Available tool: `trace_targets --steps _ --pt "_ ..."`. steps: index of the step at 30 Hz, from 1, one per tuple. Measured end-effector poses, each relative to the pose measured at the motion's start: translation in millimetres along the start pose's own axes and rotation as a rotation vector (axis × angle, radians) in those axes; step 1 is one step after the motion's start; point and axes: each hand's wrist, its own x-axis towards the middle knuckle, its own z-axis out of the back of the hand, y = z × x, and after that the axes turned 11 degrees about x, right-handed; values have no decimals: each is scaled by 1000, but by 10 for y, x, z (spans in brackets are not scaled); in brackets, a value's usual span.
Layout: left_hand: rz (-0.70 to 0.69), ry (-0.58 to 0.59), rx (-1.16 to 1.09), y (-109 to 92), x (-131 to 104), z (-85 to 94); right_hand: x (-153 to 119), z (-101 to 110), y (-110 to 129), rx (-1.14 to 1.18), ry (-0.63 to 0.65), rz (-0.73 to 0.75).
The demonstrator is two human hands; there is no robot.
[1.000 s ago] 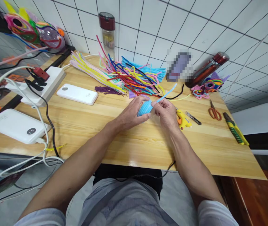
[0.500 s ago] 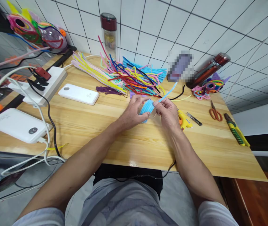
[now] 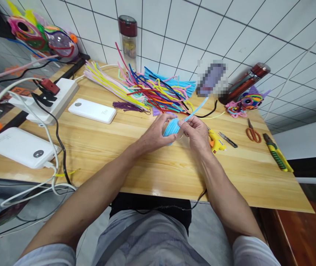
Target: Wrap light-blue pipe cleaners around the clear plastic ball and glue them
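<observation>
Blue pipe cleaner is wound in close rows around a clear, rounded piece (image 3: pixel 171 128), whose transparent end shows at the right. My left hand (image 3: pixel 156 133) is closed around its left side, thumb at the front. A loose length of blue pipe cleaner (image 3: pixel 198 108) rises up and right from the windings. My right hand (image 3: pixel 197 133) pinches this strand near its base, close against the wound piece. Just right of that hand lies a yellow glue gun (image 3: pixel 217 142), partly hidden. A heap of coloured pipe cleaners (image 3: pixel 160 90) spreads behind both hands.
To the left are a white power bank (image 3: pixel 92 110), a larger one (image 3: pixel 21 147) and a power strip (image 3: pixel 55 101) with cables. Snips (image 3: pixel 228 139), scissors (image 3: pixel 253 132) and pliers (image 3: pixel 278 153) lie right. A bottle (image 3: pixel 128 40) and a flask (image 3: pixel 245 83) stand near the wall.
My right hand has shifted slightly left, nearer the wound piece, along with the blue strand. My left hand keeps its hold, its thumb lying a little further across the front.
</observation>
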Motion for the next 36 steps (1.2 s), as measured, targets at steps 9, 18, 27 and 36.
trace_targets --steps 9,18,27,36 --pt "-51 4 4 66 10 0 9 17 -21 13 0 -4" --pt "54 -3 -110 -10 6 -17 -8 1 -26 55 47 -8" --pt "-55 9 -5 62 10 -1 4 19 1 12 32 -27" --pt "27 12 -74 -8 -7 1 -27 -23 48 16 50 -31"
